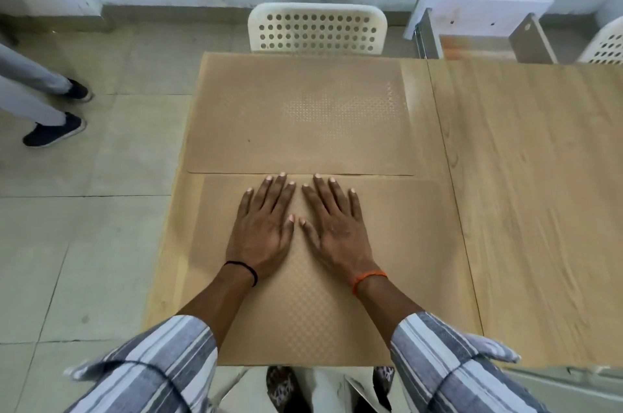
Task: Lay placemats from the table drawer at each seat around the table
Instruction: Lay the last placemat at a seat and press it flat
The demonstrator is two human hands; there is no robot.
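Near placemat (337, 294) sits under both flat palms, left hand (261, 227) and right hand (337, 227), fingers straight, gripping nothing, so I'd smooth outward from there to square its edge with the far placemat (296, 115) just past the fingertips.

Evenly and softly lit, faint sheen on the far placemat (300, 112), wide-angle bowing at the edges, sleeves (448, 365) smeared with blur.

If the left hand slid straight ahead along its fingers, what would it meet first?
The left hand, flat on the near tan textured placemat, would first reach the near edge of the far tan placemat; beyond it stands the white perforated chair.
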